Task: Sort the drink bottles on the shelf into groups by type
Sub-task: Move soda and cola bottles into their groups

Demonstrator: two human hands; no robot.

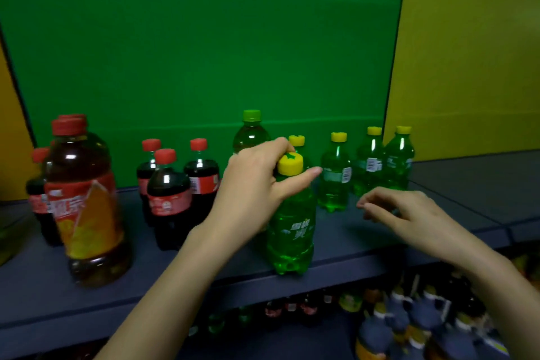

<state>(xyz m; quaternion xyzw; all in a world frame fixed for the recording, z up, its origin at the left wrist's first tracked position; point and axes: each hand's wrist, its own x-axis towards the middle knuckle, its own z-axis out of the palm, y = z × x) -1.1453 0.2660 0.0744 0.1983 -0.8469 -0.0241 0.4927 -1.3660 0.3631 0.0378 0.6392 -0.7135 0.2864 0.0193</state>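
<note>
My left hand grips the neck of a small green soda bottle with a yellow cap that stands near the front edge of the blue shelf. My right hand hovers to its right above the shelf, fingers loosely curled, holding nothing. Several more green bottles with yellow caps stand in a row behind, toward the right. A taller green bottle with a green cap stands behind my left hand. Three small cola bottles with red caps cluster left of centre.
A large iced tea bottle with a red cap and orange label stands at the front left, with more red-capped bottles behind it. A green back panel closes the shelf. On a lower shelf stand many more bottles.
</note>
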